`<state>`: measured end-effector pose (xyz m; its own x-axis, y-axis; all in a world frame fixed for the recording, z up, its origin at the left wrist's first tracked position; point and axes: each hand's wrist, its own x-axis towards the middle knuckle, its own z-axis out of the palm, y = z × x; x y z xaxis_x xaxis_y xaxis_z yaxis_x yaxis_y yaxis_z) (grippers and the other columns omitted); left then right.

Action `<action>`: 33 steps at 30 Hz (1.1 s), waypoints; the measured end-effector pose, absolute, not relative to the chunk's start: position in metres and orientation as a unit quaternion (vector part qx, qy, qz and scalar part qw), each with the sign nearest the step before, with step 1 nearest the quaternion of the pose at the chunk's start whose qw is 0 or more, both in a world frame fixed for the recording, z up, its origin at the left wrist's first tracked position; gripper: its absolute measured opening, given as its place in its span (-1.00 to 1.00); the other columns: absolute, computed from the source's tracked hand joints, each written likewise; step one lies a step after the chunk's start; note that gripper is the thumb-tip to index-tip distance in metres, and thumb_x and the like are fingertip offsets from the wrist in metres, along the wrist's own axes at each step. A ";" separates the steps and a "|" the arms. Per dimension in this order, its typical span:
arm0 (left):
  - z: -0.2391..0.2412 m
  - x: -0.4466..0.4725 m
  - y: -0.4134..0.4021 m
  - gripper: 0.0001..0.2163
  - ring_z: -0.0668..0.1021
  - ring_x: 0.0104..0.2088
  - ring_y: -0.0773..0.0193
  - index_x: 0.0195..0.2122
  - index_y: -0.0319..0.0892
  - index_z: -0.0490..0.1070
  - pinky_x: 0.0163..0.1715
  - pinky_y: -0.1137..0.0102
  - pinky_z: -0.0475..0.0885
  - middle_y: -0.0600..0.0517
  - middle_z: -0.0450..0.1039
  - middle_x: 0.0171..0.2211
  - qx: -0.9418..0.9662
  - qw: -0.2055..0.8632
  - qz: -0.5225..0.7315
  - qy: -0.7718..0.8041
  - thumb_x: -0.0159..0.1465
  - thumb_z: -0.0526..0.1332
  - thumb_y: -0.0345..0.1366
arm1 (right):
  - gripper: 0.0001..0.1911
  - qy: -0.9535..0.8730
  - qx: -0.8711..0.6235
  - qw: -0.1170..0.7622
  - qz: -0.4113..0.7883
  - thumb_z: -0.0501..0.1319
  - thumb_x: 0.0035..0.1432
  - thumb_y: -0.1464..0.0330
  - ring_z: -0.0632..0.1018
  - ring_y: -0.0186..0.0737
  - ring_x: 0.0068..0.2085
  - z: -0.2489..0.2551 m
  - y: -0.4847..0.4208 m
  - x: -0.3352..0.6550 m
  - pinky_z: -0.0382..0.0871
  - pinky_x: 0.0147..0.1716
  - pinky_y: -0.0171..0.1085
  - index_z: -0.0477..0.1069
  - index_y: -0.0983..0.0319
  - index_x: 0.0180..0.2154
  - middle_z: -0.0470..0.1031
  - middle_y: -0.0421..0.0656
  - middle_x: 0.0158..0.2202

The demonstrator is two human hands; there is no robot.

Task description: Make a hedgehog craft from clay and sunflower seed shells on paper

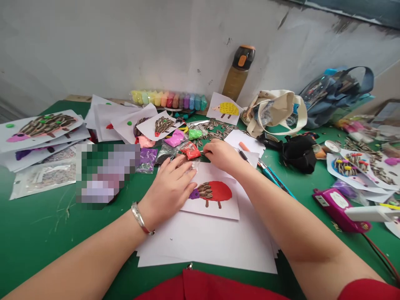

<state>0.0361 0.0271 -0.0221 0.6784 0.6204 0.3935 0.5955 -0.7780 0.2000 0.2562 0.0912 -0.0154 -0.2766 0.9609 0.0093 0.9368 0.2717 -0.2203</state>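
Observation:
My left hand (168, 183), with a silver bracelet at the wrist, lies with fingers spread over the left side of a white card (223, 210). The card bears a hedgehog picture (221, 191) with a red clay body, a purple head and sunflower seeds stuck on beside the head. Beyond the card's top edge, my right hand (220, 153) is closed, its fingertips pinched beside a red clay packet (190, 151) and close to loose sunflower seeds (217, 130). Whatever its fingertips hold is hidden. White paper sheets (206, 246) lie beneath the card.
Finished hedgehog cards (46, 125) are piled at the left. Colourful clay packs (168, 100) and a bottle (239, 73) stand along the wall. Blue pens (275, 177), a black pouch (298, 154), a cloth bag (275, 110) and a magenta device (340, 210) lie right.

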 end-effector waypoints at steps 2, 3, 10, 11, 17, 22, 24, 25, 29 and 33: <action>-0.023 0.036 0.026 -0.75 0.36 0.21 -0.10 0.02 -0.25 0.46 0.19 -0.08 0.26 -0.18 0.49 0.05 0.916 0.034 0.256 0.307 0.36 0.11 -0.39 | -0.71 -0.795 -0.594 0.089 0.087 0.05 0.24 0.45 0.48 -0.16 -0.18 -0.016 0.090 0.257 0.25 -0.22 -0.28 0.56 0.23 -0.22 0.50 -0.06 -0.21; -0.024 0.036 0.025 -0.75 0.38 0.20 -0.06 0.01 -0.27 0.46 0.19 -0.04 0.28 -0.18 0.50 0.03 0.916 0.038 0.271 0.292 0.35 0.12 -0.41 | -0.71 -0.796 -0.590 0.103 0.088 0.06 0.23 0.46 0.48 -0.15 -0.16 -0.016 0.088 0.258 0.26 -0.19 -0.27 0.57 0.23 -0.21 0.51 -0.06 -0.20; -0.025 0.040 0.022 -0.80 0.56 -0.02 0.10 -0.05 -0.29 0.47 0.04 0.17 0.48 -0.15 0.56 -0.09 0.916 0.054 0.311 0.248 0.36 0.12 -0.43 | -0.70 -0.721 -0.625 0.263 0.144 0.07 0.22 0.43 0.53 -0.23 -0.27 -0.007 0.042 0.274 0.33 -0.04 -0.16 0.56 0.15 -0.16 0.60 -0.19 -0.24; -0.025 0.040 0.021 -0.80 0.57 -0.04 0.11 -0.06 -0.29 0.48 0.02 0.18 0.50 -0.15 0.56 -0.10 0.916 0.059 0.310 0.247 0.36 0.12 -0.42 | -0.71 -0.708 -0.628 0.276 0.169 0.10 0.22 0.41 0.53 -0.24 -0.30 -0.005 0.032 0.276 0.34 -0.04 -0.14 0.55 0.13 -0.13 0.60 -0.22 -0.28; -0.022 0.042 0.018 -0.80 0.59 -0.07 0.12 -0.08 -0.27 0.49 -0.01 0.19 0.51 -0.13 0.58 -0.13 0.914 0.078 0.308 0.253 0.37 0.11 -0.39 | -0.73 -0.612 -0.623 0.355 0.334 0.11 0.22 0.34 0.54 -0.22 -0.21 -0.002 -0.012 0.274 0.41 -0.17 -0.20 0.56 0.13 -0.15 0.58 -0.17 -0.22; -0.020 0.042 0.018 -0.78 0.59 -0.06 0.12 -0.07 -0.23 0.50 0.00 0.18 0.51 -0.12 0.58 -0.11 0.912 0.087 0.303 0.262 0.37 0.10 -0.38 | -0.78 -0.509 -0.601 0.428 0.444 0.20 0.15 0.29 0.50 -0.27 -0.35 -0.003 -0.015 0.269 0.40 -0.30 -0.25 0.54 0.19 -0.19 0.54 -0.18 -0.38; -0.021 0.041 0.018 -0.78 0.59 -0.05 0.12 -0.07 -0.23 0.50 0.00 0.17 0.51 -0.12 0.58 -0.11 0.913 0.087 0.299 0.263 0.38 0.09 -0.38 | -0.73 -0.472 -0.593 0.446 0.476 0.24 0.10 0.29 0.50 -0.28 -0.36 -0.003 -0.014 0.268 0.41 -0.27 -0.23 0.53 0.21 -0.14 0.55 -0.18 -0.40; -0.020 0.041 0.017 -0.79 0.59 -0.05 0.12 -0.07 -0.23 0.50 0.00 0.18 0.51 -0.11 0.58 -0.12 0.914 0.088 0.298 0.263 0.38 0.10 -0.38 | -0.70 -0.458 -0.588 0.448 0.494 0.25 0.09 0.29 0.50 -0.29 -0.37 -0.003 -0.014 0.267 0.41 -0.26 -0.23 0.54 0.21 -0.12 0.54 -0.18 -0.40; -0.019 0.041 0.016 -0.80 0.59 -0.06 0.15 -0.07 -0.24 0.49 0.03 0.21 0.50 -0.10 0.59 -0.11 0.906 0.103 0.310 0.268 0.38 0.12 -0.37 | -0.75 -0.478 -0.569 0.428 0.514 0.20 0.14 0.30 0.47 -0.31 -0.36 -0.001 -0.017 0.262 0.39 -0.28 -0.25 0.57 0.21 -0.18 0.49 -0.20 -0.42; -0.019 0.040 0.017 -0.79 0.59 -0.06 0.15 -0.05 -0.23 0.50 0.05 0.21 0.49 -0.09 0.60 -0.10 0.901 0.115 0.316 0.274 0.39 0.12 -0.35 | -0.77 -0.579 -0.569 0.420 0.406 0.09 0.25 0.32 0.46 -0.29 -0.35 0.003 -0.022 0.258 0.36 -0.35 -0.29 0.52 0.16 -0.20 0.44 -0.21 -0.41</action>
